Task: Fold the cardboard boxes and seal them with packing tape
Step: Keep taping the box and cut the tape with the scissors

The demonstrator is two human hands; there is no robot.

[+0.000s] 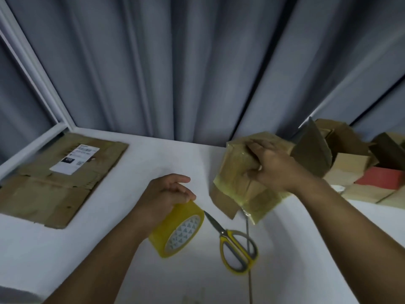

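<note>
My left hand (163, 195) grips a yellow roll of packing tape (178, 230) just above the white table, near the middle. Right of it, my right hand (272, 166) clasps a small cardboard box (237, 170) wrapped in glossy tape, holding it tilted above the table. A loose brown flap hangs from the box's lower left corner, and a thin strand of tape trails down from the box toward the near edge. Yellow-handled scissors (235, 244) lie shut on the table between the roll and the box.
A flattened cardboard box (43, 189) with a white shipping label lies at the left of the white table (87, 255). A pile of folded boxes (350, 163), one red, crowds the back right. Grey curtains hang right behind the table.
</note>
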